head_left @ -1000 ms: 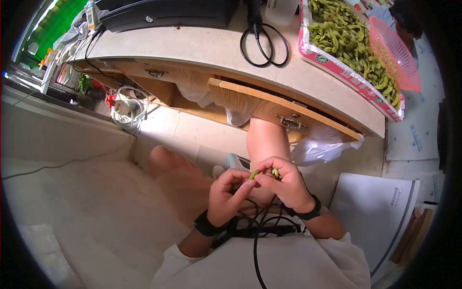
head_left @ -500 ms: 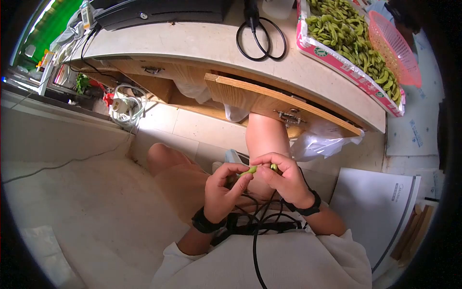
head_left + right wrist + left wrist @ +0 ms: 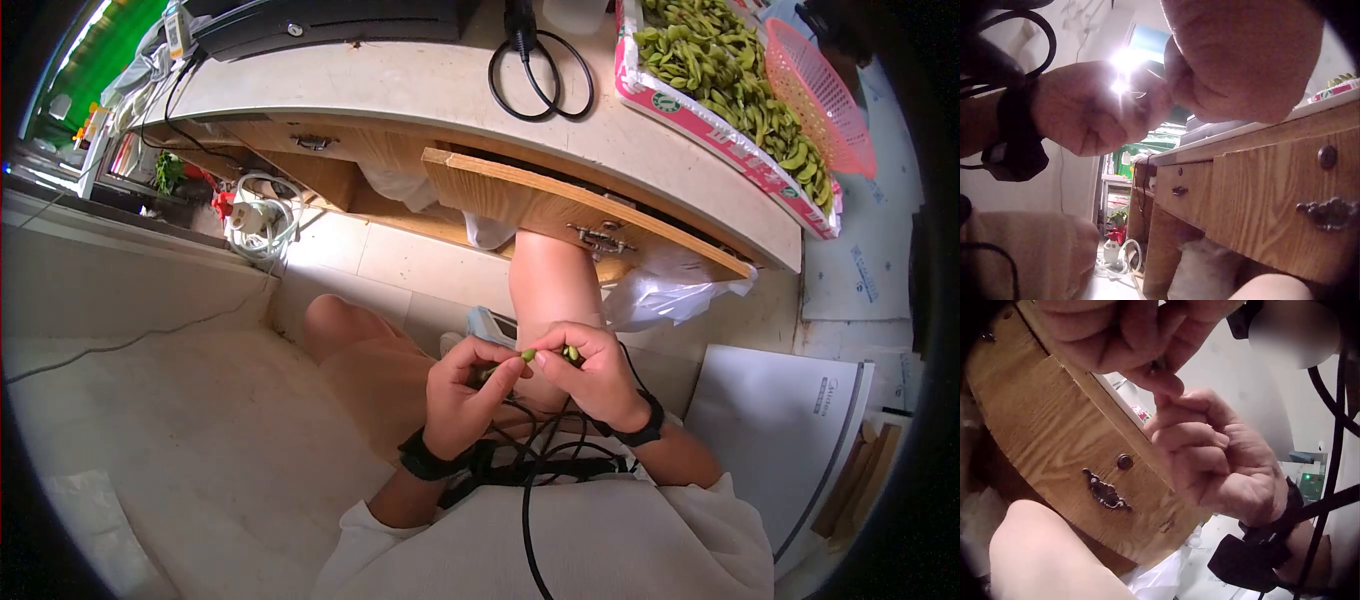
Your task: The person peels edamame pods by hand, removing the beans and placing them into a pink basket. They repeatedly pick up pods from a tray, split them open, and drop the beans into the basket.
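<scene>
Above the lap, my left hand [image 3: 463, 393] pinches a green edamame pod [image 3: 528, 355] between thumb and forefinger. My right hand [image 3: 592, 378] meets it from the other side, its thumb and fingertips right at the pod's end. Another small green piece, like a pod or bean [image 3: 571, 353], shows in the curl of the right fingers. In the left wrist view the left fingers [image 3: 1141, 344] hide most of the pod, and the right hand's other fingers are curled toward its palm. From the right wrist, both hands touch at the fingertips and the pod is hidden.
A pink-and-white box [image 3: 720, 152] heaped with edamame pods stands on the counter [image 3: 400, 85], beside a pink basket [image 3: 815, 95]. Ahead of the knees a wooden drawer [image 3: 500, 185] juts out, a plastic bag [image 3: 670, 303] below. Black cables [image 3: 533, 500] cross the lap.
The right fingertips, slightly apart from the left ones half a second ago, have closed in on the pod again. Less of the pod shows now. The head view has shifted slightly.
</scene>
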The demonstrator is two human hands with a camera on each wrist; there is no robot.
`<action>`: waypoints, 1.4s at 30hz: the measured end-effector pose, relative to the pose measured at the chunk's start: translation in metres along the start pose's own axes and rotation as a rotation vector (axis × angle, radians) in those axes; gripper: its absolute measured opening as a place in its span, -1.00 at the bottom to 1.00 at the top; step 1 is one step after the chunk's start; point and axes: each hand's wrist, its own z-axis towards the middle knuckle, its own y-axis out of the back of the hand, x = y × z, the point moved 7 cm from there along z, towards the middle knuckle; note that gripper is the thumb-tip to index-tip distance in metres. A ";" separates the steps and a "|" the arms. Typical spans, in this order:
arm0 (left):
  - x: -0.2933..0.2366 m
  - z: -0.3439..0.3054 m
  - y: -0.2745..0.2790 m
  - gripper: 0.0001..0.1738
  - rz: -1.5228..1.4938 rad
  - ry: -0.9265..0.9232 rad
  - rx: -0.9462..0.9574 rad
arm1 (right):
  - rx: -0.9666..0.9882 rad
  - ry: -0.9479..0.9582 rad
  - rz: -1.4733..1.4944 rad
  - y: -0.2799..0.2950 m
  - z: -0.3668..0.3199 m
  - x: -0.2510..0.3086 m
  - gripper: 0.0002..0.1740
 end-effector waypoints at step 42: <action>0.015 0.002 0.006 -0.86 -0.096 0.170 -0.004 | -0.076 0.127 -0.169 0.002 0.002 0.014 -0.88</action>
